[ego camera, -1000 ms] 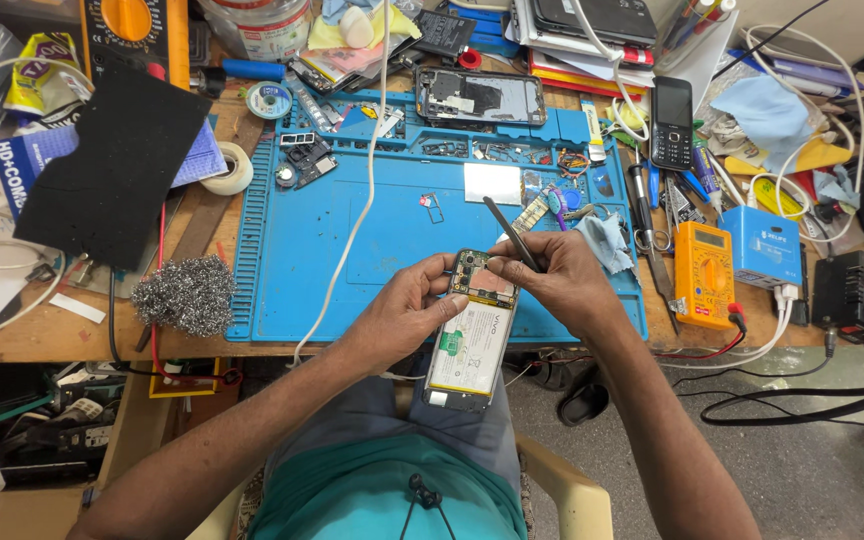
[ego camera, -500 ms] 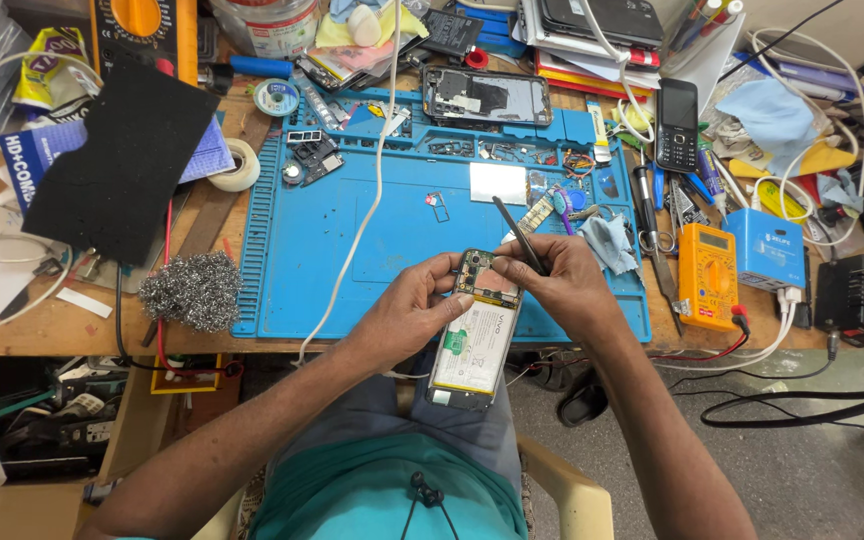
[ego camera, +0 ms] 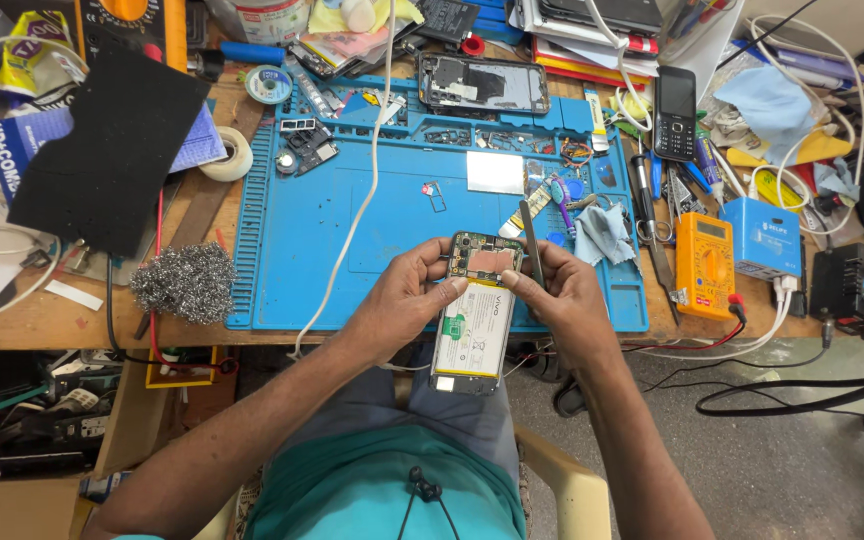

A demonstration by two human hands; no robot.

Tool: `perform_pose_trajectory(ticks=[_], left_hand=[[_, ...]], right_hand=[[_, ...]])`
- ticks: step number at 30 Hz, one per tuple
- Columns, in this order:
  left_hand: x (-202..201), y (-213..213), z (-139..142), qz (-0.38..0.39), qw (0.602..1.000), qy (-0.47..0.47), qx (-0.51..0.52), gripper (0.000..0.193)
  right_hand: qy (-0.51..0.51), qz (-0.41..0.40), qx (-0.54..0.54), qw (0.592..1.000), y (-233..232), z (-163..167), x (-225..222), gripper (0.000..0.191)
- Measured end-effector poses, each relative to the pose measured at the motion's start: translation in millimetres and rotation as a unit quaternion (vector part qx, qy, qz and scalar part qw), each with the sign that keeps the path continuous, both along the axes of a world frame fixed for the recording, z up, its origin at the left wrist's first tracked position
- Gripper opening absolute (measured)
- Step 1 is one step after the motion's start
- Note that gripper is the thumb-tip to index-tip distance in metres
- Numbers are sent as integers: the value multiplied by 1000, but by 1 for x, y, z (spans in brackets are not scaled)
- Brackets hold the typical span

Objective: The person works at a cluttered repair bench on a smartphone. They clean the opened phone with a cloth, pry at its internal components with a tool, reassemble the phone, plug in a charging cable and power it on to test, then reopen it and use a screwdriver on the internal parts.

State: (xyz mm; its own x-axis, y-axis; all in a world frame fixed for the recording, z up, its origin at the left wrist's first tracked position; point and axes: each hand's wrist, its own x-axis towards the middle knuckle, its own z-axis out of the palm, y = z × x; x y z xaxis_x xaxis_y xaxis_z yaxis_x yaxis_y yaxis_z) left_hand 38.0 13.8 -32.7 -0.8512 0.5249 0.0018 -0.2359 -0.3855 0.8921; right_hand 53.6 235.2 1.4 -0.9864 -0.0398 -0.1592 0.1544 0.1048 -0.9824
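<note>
— Blue mat (ego camera: 352,250) all across the bench, and the opened phone (ego camera: 477,315) isn't lying on it?

— No, it's held above the bench's near edge, over the lap. The left hand (ego camera: 407,300) pinches its left side, thumb on top. The right hand (ego camera: 562,300) grips the right side, with dark tweezers (ego camera: 532,240) clamped between its fingers, pointing away.

— And nearby?

— An orange multimeter (ego camera: 704,265) to the right, steel wool (ego camera: 184,282) to the left.

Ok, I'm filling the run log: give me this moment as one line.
left hand: holds opened phone | right hand: holds tweezers, thumb on phone | under: blue mat
</note>
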Motion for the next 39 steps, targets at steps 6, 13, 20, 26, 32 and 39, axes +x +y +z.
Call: perform_pose_trajectory(ticks=[6,13,20,26,32,39], left_hand=[[1,0,0,2,1000,7,-13,46],[1,0,2,1,999,16,-36,46],[2,-2,3,8,999,27,-42,47],[-1,0,3,12,999,28,-40,48],[2,-3,-3,11,1000,7,5,37],[4,4,-8,65,996,51,14,27]], right_hand=[[22,7,13,1000,-8,-3,-1,41],[31,-8,101,994,-18,7,3,45],[31,9,65,997,-18,7,1,47],[42,5,55,998,-18,5,1,40],[48,10,25,998,-20,1,3,36],[91,27,32,995,8,4,4,58]])
